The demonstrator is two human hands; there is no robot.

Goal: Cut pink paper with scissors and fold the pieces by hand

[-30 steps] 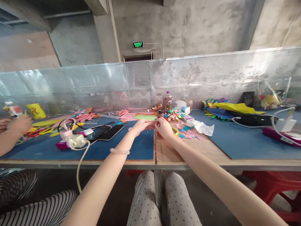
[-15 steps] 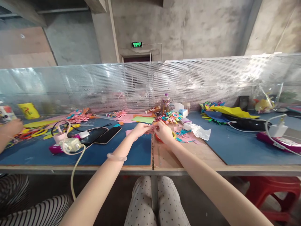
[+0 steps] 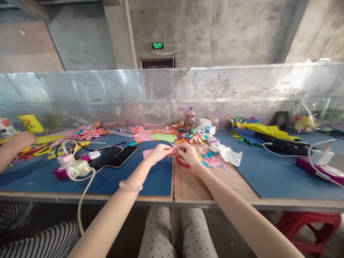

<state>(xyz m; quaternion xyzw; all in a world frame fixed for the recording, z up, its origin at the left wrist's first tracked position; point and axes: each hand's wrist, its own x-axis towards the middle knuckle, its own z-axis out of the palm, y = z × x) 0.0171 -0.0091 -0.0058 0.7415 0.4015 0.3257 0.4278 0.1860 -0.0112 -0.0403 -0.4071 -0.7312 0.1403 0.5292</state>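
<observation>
My left hand (image 3: 161, 152) and my right hand (image 3: 187, 154) meet over the seam in the table, fingertips pinched together. Between them is a small pale piece of paper (image 3: 172, 144), mostly hidden by the fingers. A red loop (image 3: 184, 164), perhaps a scissors handle, lies partly under my right hand. Pink and blue paper scraps (image 3: 215, 160) are scattered to its right. Beyond the hands lie a light green paper sheet (image 3: 163, 137) and pink sheets (image 3: 146, 134). Colourful paper flowers (image 3: 199, 135) sit behind my right hand.
A phone (image 3: 123, 156) and a power strip with chargers (image 3: 76, 167) lie to the left. A co-worker's hand (image 3: 23, 141) is at the far left. A bottle (image 3: 190, 118), crumpled white plastic (image 3: 230, 154) and yellow paper (image 3: 270, 130) stand or lie rightward. A perforated metal screen (image 3: 107, 96) lines the back.
The view has shifted slightly. My fingers stay pinched together, and a pale tip of the paper now shows above them. The co-worker's hand at left has moved a little rightward.
</observation>
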